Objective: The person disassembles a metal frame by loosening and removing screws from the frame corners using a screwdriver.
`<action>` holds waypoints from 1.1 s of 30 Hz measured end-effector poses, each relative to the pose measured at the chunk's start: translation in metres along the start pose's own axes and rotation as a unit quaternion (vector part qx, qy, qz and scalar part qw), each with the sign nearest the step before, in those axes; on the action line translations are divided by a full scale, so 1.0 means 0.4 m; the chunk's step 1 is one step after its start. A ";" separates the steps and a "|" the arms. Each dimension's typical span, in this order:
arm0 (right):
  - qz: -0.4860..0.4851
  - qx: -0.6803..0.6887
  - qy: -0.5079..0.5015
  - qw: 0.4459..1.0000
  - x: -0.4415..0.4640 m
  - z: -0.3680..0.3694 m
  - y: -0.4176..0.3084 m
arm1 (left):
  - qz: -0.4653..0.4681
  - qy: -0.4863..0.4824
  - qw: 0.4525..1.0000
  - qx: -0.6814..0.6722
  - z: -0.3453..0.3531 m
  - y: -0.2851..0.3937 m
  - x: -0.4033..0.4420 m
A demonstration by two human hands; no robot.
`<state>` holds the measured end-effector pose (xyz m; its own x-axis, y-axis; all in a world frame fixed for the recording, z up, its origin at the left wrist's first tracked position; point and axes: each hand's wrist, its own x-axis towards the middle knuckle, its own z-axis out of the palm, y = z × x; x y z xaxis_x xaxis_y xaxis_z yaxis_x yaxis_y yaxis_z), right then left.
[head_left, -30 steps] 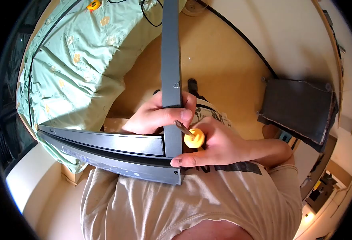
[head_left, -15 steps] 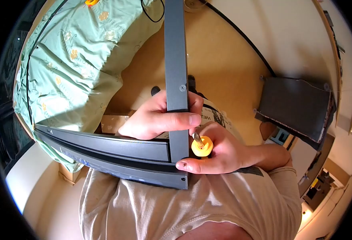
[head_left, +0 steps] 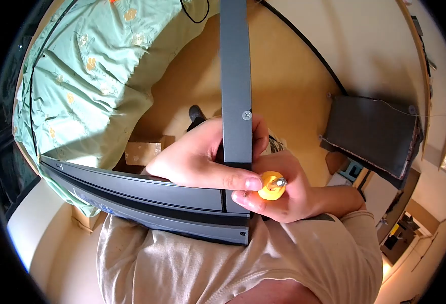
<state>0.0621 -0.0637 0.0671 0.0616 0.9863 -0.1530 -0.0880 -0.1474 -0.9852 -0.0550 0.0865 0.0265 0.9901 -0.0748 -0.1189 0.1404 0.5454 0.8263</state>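
My left hand (head_left: 197, 157) is closed around a dark grey metal bar (head_left: 237, 76), with its thumb across the front and fingertips showing past the right side. The left thumb tip meets the yellow handle of a screwdriver (head_left: 271, 192). My right hand (head_left: 296, 190) grips that screwdriver beside the bar, its metal tip facing up toward the camera. A cross-head screw (head_left: 246, 115) sits in the bar above my hands. At its lower end the bar meets a long dark grey frame piece (head_left: 147, 185), which lies across my lap against my shirt.
A green flowered cloth (head_left: 91, 86) covers a surface at the left. A small cardboard box (head_left: 143, 153) stands on the tan floor (head_left: 187, 91). At the right is a dark flat-topped piece of furniture (head_left: 370, 131). A black cable (head_left: 195, 20) hangs at the top.
The bar and both hands have shifted slightly right. My left thumb has moved down toward the screwdriver. The screwdriver's tip has swung from pointing up-left to pointing at the camera and slightly right.
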 end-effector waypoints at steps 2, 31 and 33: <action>0.004 -0.013 -0.019 1.000 -0.002 -0.013 -0.010 | -0.023 -0.006 0.999 -0.044 0.003 0.003 -0.004; 0.111 0.061 0.051 0.991 0.128 -0.130 -0.016 | 0.157 0.145 0.973 -0.082 0.010 0.011 -0.009; 0.118 0.011 0.071 0.990 0.166 -0.177 0.012 | 0.160 0.192 0.964 -0.093 0.011 0.009 -0.008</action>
<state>0.1362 -0.0040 0.0466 0.1760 0.9038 -0.3902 -0.1378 -0.3698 -0.9188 -0.0575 0.0850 0.0323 0.9035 0.4170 -0.0987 -0.2105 0.6324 0.7455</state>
